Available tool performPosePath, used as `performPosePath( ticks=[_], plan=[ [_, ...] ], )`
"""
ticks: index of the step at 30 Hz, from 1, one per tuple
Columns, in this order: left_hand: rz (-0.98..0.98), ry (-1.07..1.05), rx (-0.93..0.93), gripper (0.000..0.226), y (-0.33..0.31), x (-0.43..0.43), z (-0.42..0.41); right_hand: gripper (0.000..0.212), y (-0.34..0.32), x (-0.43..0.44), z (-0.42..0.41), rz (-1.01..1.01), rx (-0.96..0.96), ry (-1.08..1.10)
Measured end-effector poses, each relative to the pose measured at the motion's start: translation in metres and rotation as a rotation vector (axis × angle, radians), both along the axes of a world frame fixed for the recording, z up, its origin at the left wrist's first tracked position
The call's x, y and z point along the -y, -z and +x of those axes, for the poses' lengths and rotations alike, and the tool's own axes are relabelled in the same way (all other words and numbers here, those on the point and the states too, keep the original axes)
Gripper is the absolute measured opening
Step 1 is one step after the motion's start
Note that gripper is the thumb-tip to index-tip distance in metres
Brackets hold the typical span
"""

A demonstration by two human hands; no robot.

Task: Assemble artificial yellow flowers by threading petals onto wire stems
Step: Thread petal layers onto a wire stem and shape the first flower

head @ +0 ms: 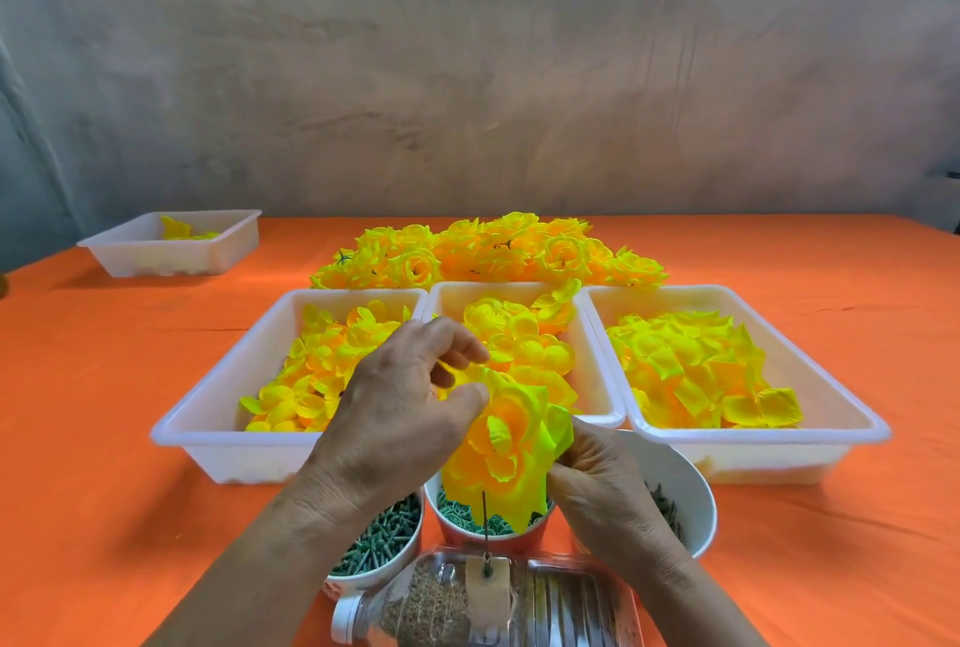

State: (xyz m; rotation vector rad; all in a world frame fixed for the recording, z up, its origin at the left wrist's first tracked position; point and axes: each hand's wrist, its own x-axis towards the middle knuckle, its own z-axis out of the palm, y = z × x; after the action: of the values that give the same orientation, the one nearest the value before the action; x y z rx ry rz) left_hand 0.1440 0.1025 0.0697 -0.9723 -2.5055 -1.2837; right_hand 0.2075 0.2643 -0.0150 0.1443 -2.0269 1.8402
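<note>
From the head view, a half-built yellow flower (511, 444) sat threaded on a thin dark wire stem (484, 516), low in the middle of the orange-covered counter (104, 438). The stem stood upright out of a taped patch on a clear bottle (431, 605) that lay on its side at the near edge.

The left hand (395, 407) came over the top of the flower, its thumb and fingers (460, 342) pinched together on an upper petal. The right hand (597, 480) held the flower's lower right side with curled fingers, clamped on the outer petal layer.

Under the hands stood three cups: a left cup (384, 537) of green stalk pieces, a middle cup (457, 522) of small green parts, and a white right cup (685, 485).

Behind them three white trays lay side by side, each holding loose yellow petals: left tray (208, 418), middle tray (597, 376), right tray (841, 418). A pile of finished flowers (493, 251) lay beyond the trays, and a smaller tray (145, 262) stood well apart at the far left.
</note>
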Motion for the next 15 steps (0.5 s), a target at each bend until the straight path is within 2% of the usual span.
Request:
performPosePath(
  ticks=[4, 7, 15],
  plan=[
    [-0.099, 0.076, -0.175, 0.019, -0.006, -0.006, 0.003, 0.015, 0.001, 0.002, 0.002, -0.008, 0.026, -0.010],
    [-0.190, 0.072, -0.203, 0.018, -0.007, -0.009, 0.005, 0.013, -0.003, 0.004, 0.003, 0.021, 0.036, 0.003],
    [-0.124, 0.037, -0.328, 0.013, -0.005, -0.007, 0.003, 0.020, -0.010, 0.004, 0.005, -0.127, 0.024, -0.062]
  ],
)
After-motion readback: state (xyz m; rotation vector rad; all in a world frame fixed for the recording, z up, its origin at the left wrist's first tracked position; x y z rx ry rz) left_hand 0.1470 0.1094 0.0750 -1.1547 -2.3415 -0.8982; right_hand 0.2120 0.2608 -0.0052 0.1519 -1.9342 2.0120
